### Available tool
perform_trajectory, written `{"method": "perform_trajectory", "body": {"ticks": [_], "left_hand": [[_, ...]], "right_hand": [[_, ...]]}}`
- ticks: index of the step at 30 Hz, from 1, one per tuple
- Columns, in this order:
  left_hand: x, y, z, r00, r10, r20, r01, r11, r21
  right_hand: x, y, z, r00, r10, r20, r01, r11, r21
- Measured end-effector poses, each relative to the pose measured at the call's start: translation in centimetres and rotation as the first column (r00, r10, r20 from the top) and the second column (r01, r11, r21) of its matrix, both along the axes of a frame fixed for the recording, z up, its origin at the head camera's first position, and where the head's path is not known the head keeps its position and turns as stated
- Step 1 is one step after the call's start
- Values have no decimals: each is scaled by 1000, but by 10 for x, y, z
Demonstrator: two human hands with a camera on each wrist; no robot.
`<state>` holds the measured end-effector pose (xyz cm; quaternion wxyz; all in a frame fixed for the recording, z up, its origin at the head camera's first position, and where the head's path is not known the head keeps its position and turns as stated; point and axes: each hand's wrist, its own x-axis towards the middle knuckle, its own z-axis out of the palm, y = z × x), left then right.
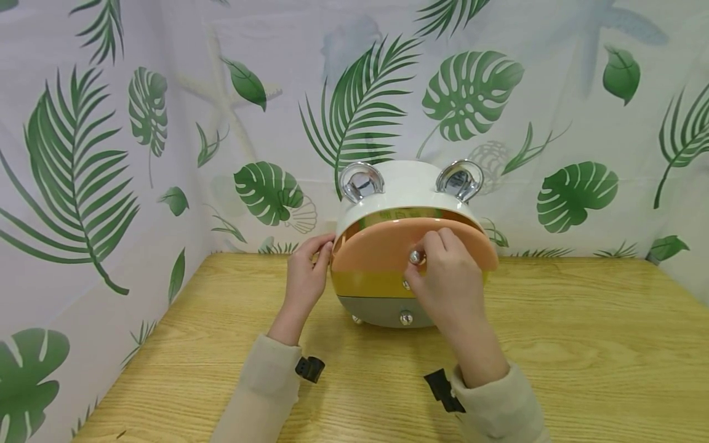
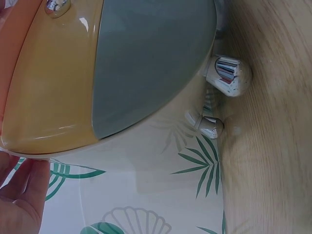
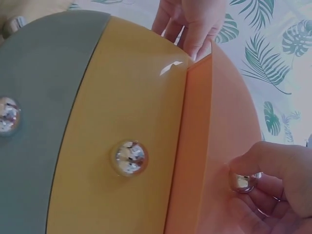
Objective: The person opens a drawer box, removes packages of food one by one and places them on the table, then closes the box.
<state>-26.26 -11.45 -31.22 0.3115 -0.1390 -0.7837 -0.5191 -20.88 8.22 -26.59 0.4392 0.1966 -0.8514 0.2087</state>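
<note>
A white rounded drawer box [image 1: 410,181] with chrome ring-shaped ears stands on the table. Its orange top drawer [image 1: 365,246] is pulled partly out, and something printed green and yellow shows behind its front. Thumb and fingers of my right hand [image 1: 451,280] pinch the chrome knob [image 3: 242,182] of that drawer. My left hand [image 1: 307,274] touches the left side of the box, fingers mostly straight, beside the drawer's edge. Below lie a yellow drawer [image 3: 122,92] and a grey drawer [image 2: 151,63], both closed flush, each with a round chrome knob.
Chrome feet [image 2: 229,75] hold the box above the wood-grain table [image 1: 581,332]. Close behind it hangs a white cloth [image 1: 388,123] with green leaf prints, which also covers the left side. Black straps [image 1: 443,391] circle both wrists.
</note>
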Motion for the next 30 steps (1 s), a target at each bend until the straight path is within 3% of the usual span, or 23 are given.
{"method": "perform_trajectory", "body": {"ticks": [30], "left_hand": [[0, 0, 1, 1000, 5, 3, -5, 1000, -9]], "right_hand": [[23, 1, 11, 996, -15, 82, 10, 998, 59]]}}
